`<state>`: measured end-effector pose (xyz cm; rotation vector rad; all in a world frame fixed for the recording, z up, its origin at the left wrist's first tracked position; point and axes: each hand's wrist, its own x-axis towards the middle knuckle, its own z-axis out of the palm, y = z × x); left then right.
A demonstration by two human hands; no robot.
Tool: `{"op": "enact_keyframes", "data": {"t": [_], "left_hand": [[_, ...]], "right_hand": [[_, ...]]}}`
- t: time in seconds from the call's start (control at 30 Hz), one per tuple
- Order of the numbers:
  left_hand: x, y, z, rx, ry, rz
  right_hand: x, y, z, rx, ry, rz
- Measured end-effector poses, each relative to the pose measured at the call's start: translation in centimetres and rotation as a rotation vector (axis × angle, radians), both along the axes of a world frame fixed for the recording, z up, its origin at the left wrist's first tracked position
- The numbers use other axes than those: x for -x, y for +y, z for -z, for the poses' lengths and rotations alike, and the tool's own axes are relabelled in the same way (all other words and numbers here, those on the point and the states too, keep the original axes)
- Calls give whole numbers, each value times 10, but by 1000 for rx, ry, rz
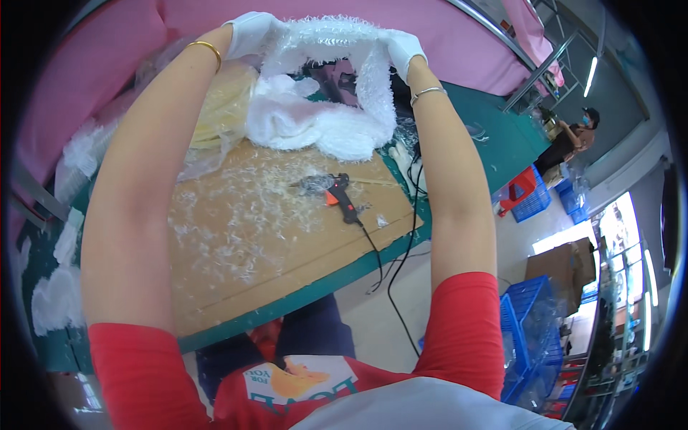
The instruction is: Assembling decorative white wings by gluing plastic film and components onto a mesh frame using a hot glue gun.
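Left hand [247, 32] and right hand [403, 44], gloved fingers clamped on a white feathery strip [322, 43] raised over the cardboard-topped bench [236, 251]; glue gun [342, 197] lies idle amid trimmings, suggesting work midway.

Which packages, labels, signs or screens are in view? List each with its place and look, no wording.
Cardboard box: brown, open flaps, on the floor at right.
Blue crates: latticed plastic, lower right, clear bags inside.
Blue crate: farther back, beside a red crate.
Shirt print: white patch with an orange figure on the red shirt.
No screens visible.
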<state>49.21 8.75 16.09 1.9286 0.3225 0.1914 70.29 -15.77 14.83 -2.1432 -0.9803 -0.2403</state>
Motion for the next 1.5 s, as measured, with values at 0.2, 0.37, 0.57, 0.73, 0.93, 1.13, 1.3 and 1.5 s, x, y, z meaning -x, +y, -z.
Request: {"op": "enact_keyframes", "data": {"t": [0.2,0.37,0.57,0.73,0.93,1.13,1.3,1.5], "left_hand": [[4,10,19,-410,192,-132],[-7,-12,20,-308,205,-107],[1,-20,44,-557,17,-71],[-3,0,60,-778,172,-177],[-26,21,76,-496,234,-345],[-19,56,77,247,-142,-895],[-13,5,26,-1560,259,-61],[17,20,-45,-1416,-376,452]], "right_hand": [[47,17,16,661,-384,113],[69,40,55,317,-433,-357],[82,63,74,179,-234,-321],[71,59,70,89,-238,-356],[88,43,63,173,-521,-4],[72,-1,86,392,-885,-199],[41,-50,146,877,-874,-532],[101,-44,14,939,-191,-100]]}}
